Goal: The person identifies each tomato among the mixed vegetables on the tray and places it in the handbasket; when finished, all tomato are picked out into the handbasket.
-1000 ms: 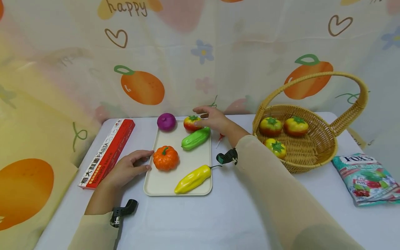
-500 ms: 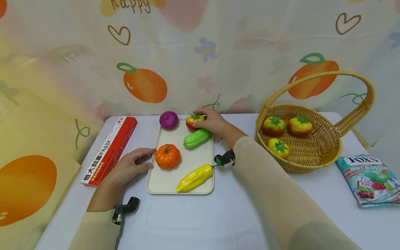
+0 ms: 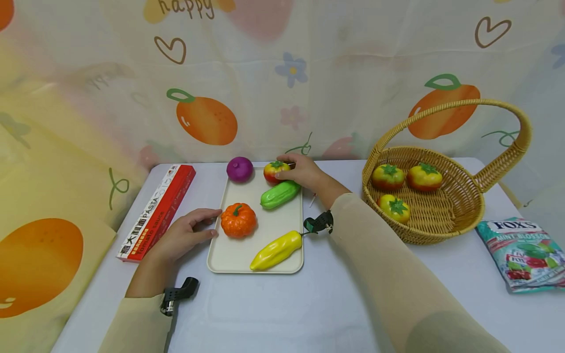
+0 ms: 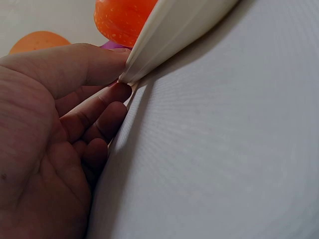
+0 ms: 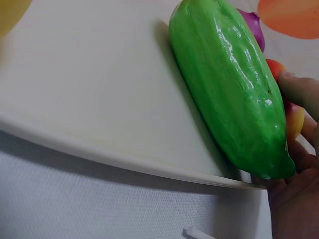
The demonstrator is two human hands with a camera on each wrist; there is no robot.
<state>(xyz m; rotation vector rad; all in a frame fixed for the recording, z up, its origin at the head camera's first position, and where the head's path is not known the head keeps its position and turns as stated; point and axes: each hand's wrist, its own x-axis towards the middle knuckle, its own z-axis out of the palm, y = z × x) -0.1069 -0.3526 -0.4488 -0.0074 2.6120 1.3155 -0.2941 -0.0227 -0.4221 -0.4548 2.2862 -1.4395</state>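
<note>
A beige tray (image 3: 234,257) lies on the table. At its far end my right hand (image 3: 304,171) holds a red-and-yellow toy persimmon (image 3: 274,169), thumb in front and fingers behind, partly hidden. Right beside that hand is a green cucumber-like toy (image 5: 229,89), which hides much of the persimmon in the right wrist view. My left hand (image 3: 185,234) touches the tray's left rim with thumb and fingertips, the fingers loosely bent. Close to it sits an orange toy pumpkin (image 3: 238,221). A purple toy onion (image 3: 240,169) is at the far left corner, and a yellow pepper (image 3: 277,251) lies in front.
On the right stands a wicker basket (image 3: 441,229) with a tall handle, holding three more persimmons (image 3: 388,176). A candy bag (image 3: 523,255) lies beyond it. To the left is a red-and-white pasta box (image 3: 159,213). A printed cloth (image 3: 256,88) hangs behind the table.
My right hand has lowered onto the persimmon and its fingers have closed around it. The left hand stays at the tray rim. The head view has shifted slightly.
</note>
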